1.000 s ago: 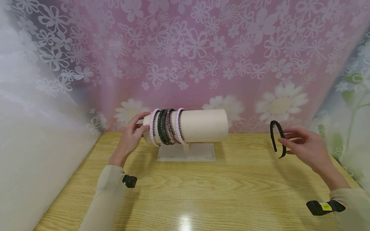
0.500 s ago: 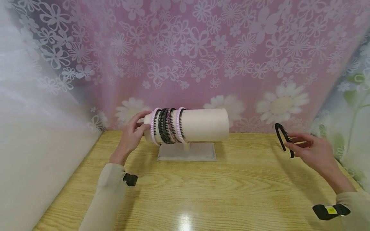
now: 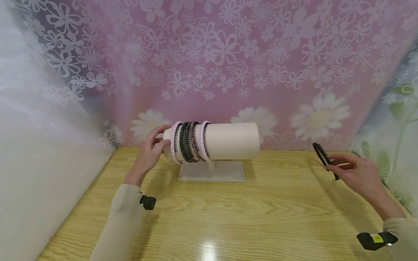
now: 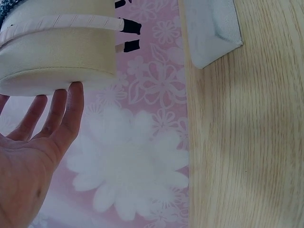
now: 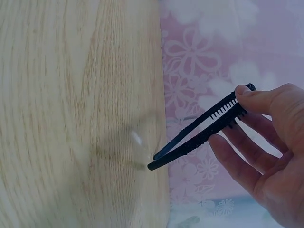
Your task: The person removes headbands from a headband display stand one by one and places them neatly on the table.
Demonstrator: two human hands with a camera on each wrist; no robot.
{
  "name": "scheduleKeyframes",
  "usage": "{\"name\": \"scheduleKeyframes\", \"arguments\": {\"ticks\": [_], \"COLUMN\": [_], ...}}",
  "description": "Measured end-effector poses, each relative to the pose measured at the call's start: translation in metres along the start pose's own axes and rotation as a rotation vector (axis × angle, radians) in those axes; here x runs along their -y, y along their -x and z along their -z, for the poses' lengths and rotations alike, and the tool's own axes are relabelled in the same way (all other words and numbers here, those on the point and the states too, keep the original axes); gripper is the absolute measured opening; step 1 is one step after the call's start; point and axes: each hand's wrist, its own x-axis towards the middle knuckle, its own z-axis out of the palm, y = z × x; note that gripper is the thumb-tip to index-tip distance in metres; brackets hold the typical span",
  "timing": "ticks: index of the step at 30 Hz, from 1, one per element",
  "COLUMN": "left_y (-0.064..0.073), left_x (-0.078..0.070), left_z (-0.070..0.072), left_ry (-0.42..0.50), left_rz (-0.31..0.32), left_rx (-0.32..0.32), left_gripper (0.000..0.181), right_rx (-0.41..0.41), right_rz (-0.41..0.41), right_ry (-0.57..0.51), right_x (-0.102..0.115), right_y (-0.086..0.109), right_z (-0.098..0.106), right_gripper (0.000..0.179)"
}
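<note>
A cream padded roll [image 3: 232,140] lies level on a T-shaped stand whose flat pale base [image 3: 228,174] rests on the table. Several headbands circle its left half: a lavender one [image 3: 173,142] at the outside, dark glittery ones [image 3: 184,141], a pink-glitter one [image 3: 193,139] and another lavender one [image 3: 203,140]. The fingertips of my left hand [image 3: 146,156] touch the roll's left end; in the left wrist view, extended fingers meet its end face. Off to the right, my right hand [image 3: 357,174] pinches a black toothed headband [image 5: 194,137] between thumb and fingers, raised above the table.
The wood-grain table [image 3: 209,214] spreads out before the stand. Behind it hangs a pink floral curtain [image 3: 209,72], with a whitish sheet [image 3: 39,152] on the left and a leaf-patterned cloth [image 3: 398,145] on the right.
My right hand has drifted right and slightly down with the black headband, which has turned so its loop now looks narrow and nearly edge-on. My left hand stays at the roll's end.
</note>
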Motion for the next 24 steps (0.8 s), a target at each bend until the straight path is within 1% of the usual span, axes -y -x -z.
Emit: {"name": "scheduleKeyframes", "arguments": {"ticks": [8, 11, 17, 24], "left_y": [0.0, 0.0, 0.0, 0.0], "left_x": [0.001, 0.001, 0.001, 0.002], "left_z": [0.0, 0.0, -0.001, -0.001], "left_ry": [-0.018, -0.022, -0.014, -0.007], "left_rz": [-0.014, -0.013, -0.012, -0.023], "left_rx": [-0.005, -0.007, -0.007, -0.006], "left_gripper": [0.042, 0.042, 0.042, 0.042], "right_rx": [0.019, 0.042, 0.074, 0.077], "right_rz": [-0.005, -0.008, -0.023, -0.021], "right_ry": [-0.004, 0.009, 0.048, 0.071], "right_x": [-0.009, -0.011, -0.014, -0.02], "right_y": [0.001, 0.0, -0.001, 0.0], "right_z": [-0.001, -0.002, -0.005, -0.007], "right_gripper": [0.032, 0.03, 0.033, 0.034]}}
